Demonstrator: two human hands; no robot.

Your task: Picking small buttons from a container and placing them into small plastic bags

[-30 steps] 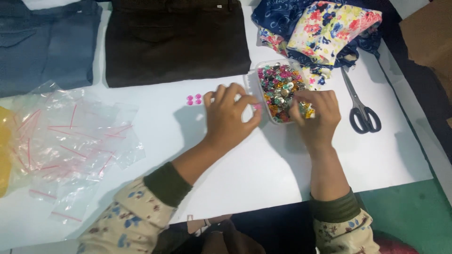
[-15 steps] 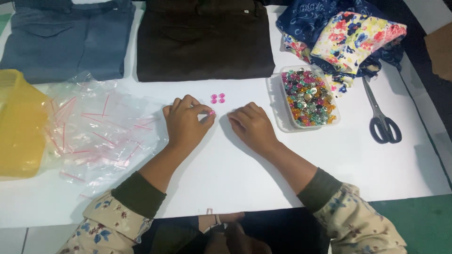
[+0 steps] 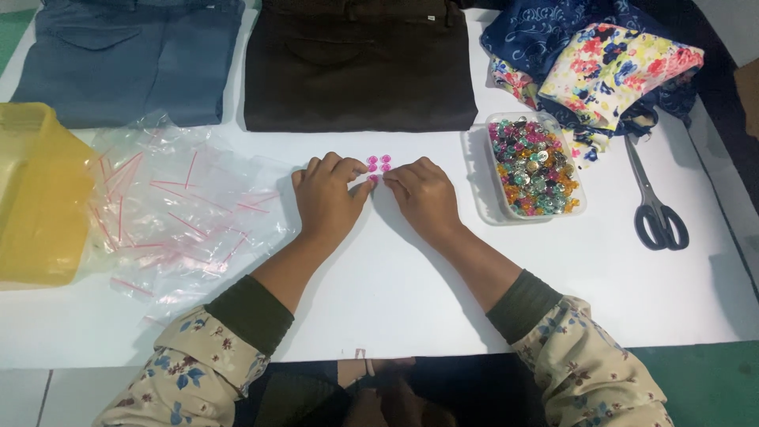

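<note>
Both hands meet at the table's middle: the left hand (image 3: pixel 326 198) and right hand (image 3: pixel 423 196) pinch fingertips beside small pink buttons (image 3: pixel 378 164), clustered squarely, no clear long axis; clear box of beads (image 3: pixel 534 164) right.

My white counter (image 3: pixel 411 292) carries blue trousers (image 3: pixel 126 59) and brown trousers (image 3: pixel 360 67) along its far edge, floral cloth (image 3: pixel 609 67) at the far right, scissors (image 3: pixel 656 202) beside a clear tub (image 3: pixel 478 170) of beads, pink beads (image 3: pixel 378 164) mid-counter, clear bags (image 3: pixel 174 209) and a yellow bag (image 3: pixel 39 198) at left.
</note>
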